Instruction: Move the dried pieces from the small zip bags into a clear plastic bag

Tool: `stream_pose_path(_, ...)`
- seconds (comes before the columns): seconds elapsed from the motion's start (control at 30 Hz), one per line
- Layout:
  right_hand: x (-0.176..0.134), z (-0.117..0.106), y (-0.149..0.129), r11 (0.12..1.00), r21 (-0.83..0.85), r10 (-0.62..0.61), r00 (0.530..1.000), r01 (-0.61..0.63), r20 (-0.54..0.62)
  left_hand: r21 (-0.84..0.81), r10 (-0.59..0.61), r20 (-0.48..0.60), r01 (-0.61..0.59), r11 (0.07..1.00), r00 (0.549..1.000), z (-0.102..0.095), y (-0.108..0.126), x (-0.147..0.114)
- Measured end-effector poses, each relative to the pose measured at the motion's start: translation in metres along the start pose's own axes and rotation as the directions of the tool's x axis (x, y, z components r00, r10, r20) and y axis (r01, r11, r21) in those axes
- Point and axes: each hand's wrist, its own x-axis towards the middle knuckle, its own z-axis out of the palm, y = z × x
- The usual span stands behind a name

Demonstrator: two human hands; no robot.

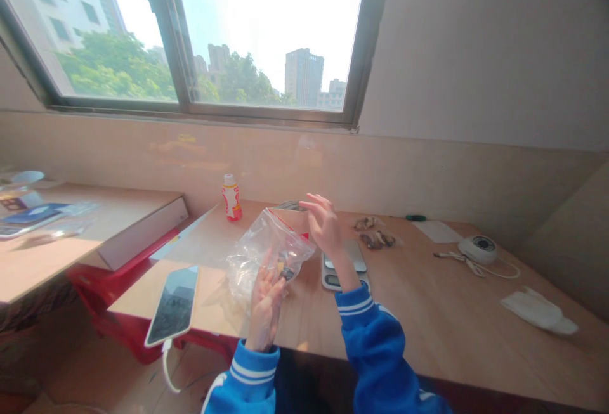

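My left hand (266, 303) is closed on a clear zip bag (252, 249) above the table's front part. A small dark and yellowish item (285, 271) shows at the bag near my fingertips; its kind is unclear. My right hand (323, 220) is raised with fingers stretched out to the left, by a pale open box (288, 216) behind the bag. Nothing shows in that hand. Under my right wrist lies a kitchen scale (352, 255), partly covered by my forearm. Dried brownish pieces in clear wrapping (377, 239) lie right of the scale.
A drink bottle (231, 198) stands at the back left. A phone (174, 306) on a white cable is at the left front edge. To the right are a white dome camera (477, 249) with its cable, a paper sheet (438, 231) and a crumpled white bag (538, 311).
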Motion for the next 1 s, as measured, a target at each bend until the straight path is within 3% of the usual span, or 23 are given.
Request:
stream_pose_path(0.07,-0.007,-0.005,-0.007,0.990,0.126,0.063,0.998,-0.062,-0.007,0.022,-0.010,-0.003,0.010,1.000,1.000,0.000,0.002,0.000)
stream_pose_path(0.13,-0.015,-0.011,-0.013,0.953,0.235,0.167,0.978,-0.193,0.129,0.049,-0.019,-0.022,0.020,0.999,1.000,-0.001,0.003,0.000)
stream_pose_path(0.27,-0.030,-0.024,-0.018,0.912,0.201,0.204,0.820,-0.358,0.534,0.077,-0.058,-0.035,0.061,0.995,0.998,-0.001,0.002,0.002)
stream_pose_path(0.37,-0.039,-0.025,-0.016,0.893,0.173,0.207,0.720,-0.416,0.662,0.117,-0.056,0.004,0.055,0.992,0.998,0.001,-0.002,0.003)
stream_pose_path(0.43,-0.044,-0.022,-0.012,0.879,0.164,0.218,0.683,-0.448,0.697,0.184,-0.034,0.010,0.031,0.982,0.999,0.002,-0.005,0.004)
stream_pose_path(0.5,-0.048,-0.019,-0.009,0.886,0.152,0.228,0.698,-0.437,0.679,0.253,-0.015,-0.002,0.015,0.967,1.000,0.002,-0.008,0.005)
stream_pose_path(0.6,-0.049,-0.018,-0.005,0.911,0.140,0.235,0.767,-0.389,0.597,0.306,-0.019,-0.008,0.021,0.952,1.000,-0.001,-0.007,0.006)
stream_pose_path(0.73,-0.036,-0.028,-0.006,0.866,0.199,0.326,0.820,-0.459,0.471,0.286,-0.024,-0.060,0.041,0.957,0.998,-0.009,0.001,0.010)
stream_pose_path(0.83,-0.013,-0.034,-0.005,0.870,0.281,0.350,0.909,-0.404,0.224,0.214,-0.041,-0.136,0.070,0.974,0.990,-0.016,0.009,0.013)
stream_pose_path(0.9,0.005,-0.032,-0.001,0.900,0.289,0.333,0.942,-0.327,0.031,0.159,-0.060,-0.176,0.089,0.983,0.982,-0.019,0.013,0.014)
stream_pose_path(1.0,0.030,-0.021,0.008,0.951,0.194,0.256,0.964,-0.240,-0.064,0.132,-0.050,-0.212,0.079,0.988,0.976,-0.020,0.018,0.014)
